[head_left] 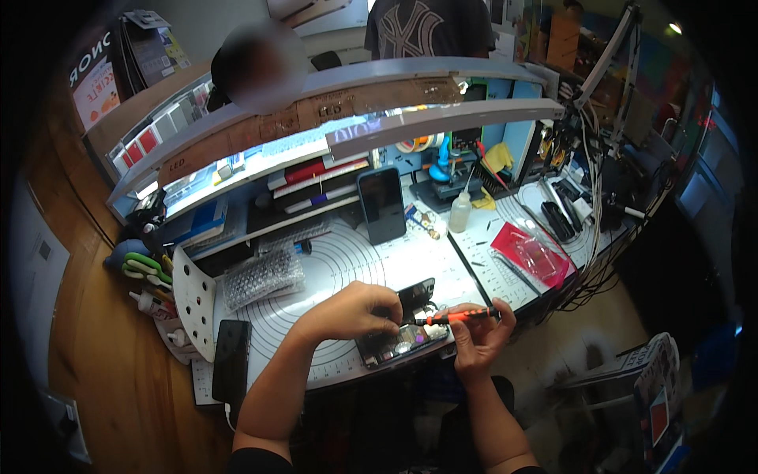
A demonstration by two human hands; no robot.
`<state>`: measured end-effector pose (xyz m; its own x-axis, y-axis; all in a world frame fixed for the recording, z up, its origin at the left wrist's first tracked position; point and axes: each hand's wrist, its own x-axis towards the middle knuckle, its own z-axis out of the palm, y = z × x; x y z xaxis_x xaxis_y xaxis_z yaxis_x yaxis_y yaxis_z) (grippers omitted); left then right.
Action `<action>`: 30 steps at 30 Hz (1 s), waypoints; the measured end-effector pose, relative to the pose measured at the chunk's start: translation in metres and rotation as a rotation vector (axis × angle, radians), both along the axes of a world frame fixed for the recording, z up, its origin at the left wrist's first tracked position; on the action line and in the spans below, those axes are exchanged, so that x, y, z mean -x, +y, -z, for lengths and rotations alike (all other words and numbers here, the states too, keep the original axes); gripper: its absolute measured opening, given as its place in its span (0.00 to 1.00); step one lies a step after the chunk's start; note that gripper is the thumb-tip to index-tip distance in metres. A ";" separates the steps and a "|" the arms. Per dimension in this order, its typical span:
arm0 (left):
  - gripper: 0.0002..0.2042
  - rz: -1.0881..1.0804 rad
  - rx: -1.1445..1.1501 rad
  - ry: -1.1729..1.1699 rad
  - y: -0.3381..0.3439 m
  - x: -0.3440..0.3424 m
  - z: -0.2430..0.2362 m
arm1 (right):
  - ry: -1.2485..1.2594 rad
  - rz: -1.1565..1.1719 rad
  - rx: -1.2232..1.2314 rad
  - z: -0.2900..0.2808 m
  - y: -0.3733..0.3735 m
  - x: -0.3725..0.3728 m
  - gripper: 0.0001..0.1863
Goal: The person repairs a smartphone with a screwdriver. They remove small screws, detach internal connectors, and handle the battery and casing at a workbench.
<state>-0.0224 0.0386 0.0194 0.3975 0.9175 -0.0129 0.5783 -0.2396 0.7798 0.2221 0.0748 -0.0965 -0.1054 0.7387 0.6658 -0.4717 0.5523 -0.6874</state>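
An opened phone (409, 345) lies on the white work mat (312, 268), its inner parts showing. My left hand (363, 312) is over its left part, fingers curled and pinched near the tip of a screwdriver; whatever they hold is too small to make out. My right hand (482, 340) grips the orange-and-black screwdriver (460, 316), which lies nearly level with its tip pointing left into the phone. To the left, a dark phone (231, 359) lies with a white cable at its lower end.
An upright phone (382, 207), a bottle (460, 212), bubble wrap (263, 279) and a red item (530, 254) surround the work. A lit shelf (237, 189) and lamp bar (442, 126) span the back. Two people (426, 28) are beyond. Tools (146, 271) stand at left, cables at right.
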 end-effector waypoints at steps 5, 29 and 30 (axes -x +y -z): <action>0.08 0.002 -0.007 -0.004 0.003 0.002 0.006 | -0.052 0.013 -0.029 -0.002 0.002 0.000 0.36; 0.12 -0.014 -0.024 0.009 0.001 0.001 -0.003 | -0.260 -0.007 -0.368 -0.033 0.045 0.002 0.40; 0.12 -0.011 -0.029 -0.003 0.002 0.000 -0.002 | -0.251 -0.023 -0.365 -0.032 0.047 0.003 0.40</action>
